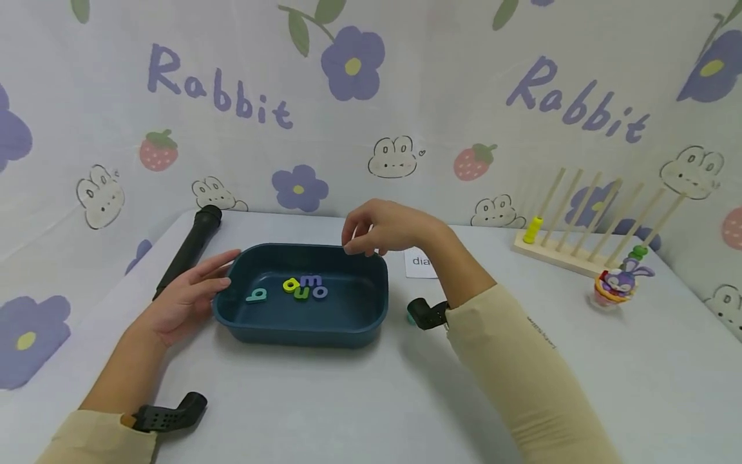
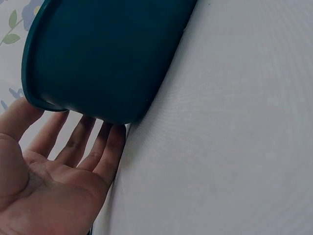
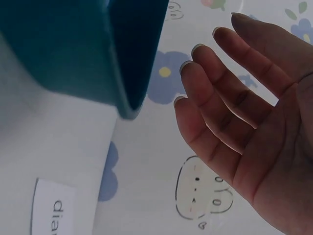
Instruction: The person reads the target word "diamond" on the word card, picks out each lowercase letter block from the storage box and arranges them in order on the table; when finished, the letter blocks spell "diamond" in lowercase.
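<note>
A dark teal rectangular tub (image 1: 301, 338) stands on the table with several small letters lying inside it. Toward its left lies a teal letter (image 1: 256, 295); nearer the middle, a yellow letter (image 1: 291, 285), a purple m (image 1: 311, 280), a green letter (image 1: 301, 293) and a purple o (image 1: 320, 292) are clustered. My left hand (image 1: 188, 299) touches the tub's left end, fingers extended against its wall and thumb at the rim. Above the back right corner hovers my right hand (image 1: 385, 225), its fingers loosely bent with nothing between them, apart from the rim in the right wrist view.
A white card (image 1: 421, 264) reading "dia", partly hidden by the right forearm, lies right of the tub. A black microphone (image 1: 191, 248) is at back left. On the right stand a wooden peg rack (image 1: 556, 256) with beads and a purple rabbit toy (image 1: 619, 283). Printed cloth hangs behind.
</note>
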Demonstrator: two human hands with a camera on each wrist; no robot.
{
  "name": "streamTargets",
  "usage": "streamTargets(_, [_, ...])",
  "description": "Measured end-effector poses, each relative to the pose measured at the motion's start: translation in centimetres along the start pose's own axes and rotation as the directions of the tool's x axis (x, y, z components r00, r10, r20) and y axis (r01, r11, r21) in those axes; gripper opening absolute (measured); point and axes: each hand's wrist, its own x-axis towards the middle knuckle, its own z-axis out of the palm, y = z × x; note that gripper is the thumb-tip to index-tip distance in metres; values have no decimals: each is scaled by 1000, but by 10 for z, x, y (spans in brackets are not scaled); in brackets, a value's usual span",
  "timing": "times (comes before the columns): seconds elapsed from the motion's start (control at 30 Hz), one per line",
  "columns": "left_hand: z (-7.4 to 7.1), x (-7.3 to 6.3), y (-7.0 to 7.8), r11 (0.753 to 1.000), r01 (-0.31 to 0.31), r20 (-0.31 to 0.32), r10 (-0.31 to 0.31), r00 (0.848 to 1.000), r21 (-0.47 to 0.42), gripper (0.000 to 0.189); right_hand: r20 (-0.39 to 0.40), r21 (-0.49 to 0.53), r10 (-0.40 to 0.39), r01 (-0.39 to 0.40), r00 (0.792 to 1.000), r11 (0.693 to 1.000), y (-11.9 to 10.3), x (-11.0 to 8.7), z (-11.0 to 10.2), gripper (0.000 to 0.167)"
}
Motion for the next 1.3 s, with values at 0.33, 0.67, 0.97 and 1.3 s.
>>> streamTargets(0.33, [2,-1,0,1000,7,-1,-7,1000,-18,64,24,-12,-35,36,999,999,-14,28,3,18])
streamTargets(0.67, [-1,-4,-6,1000,13,-12,-14,1000,-27,64,71,-17,-78,79,994,997,-29,62,15,23])
streamTargets(0.97, [-2,-2,-1,1000,17,4,-17,1000,-26,63,108,-29,-100,104,989,994,-40,90,30,19])
streamTargets(1.3, [-1,0,3,999,26,6,-26,1000,-29,62,168,-103,-116,135,979,986,-40,103,44,19])
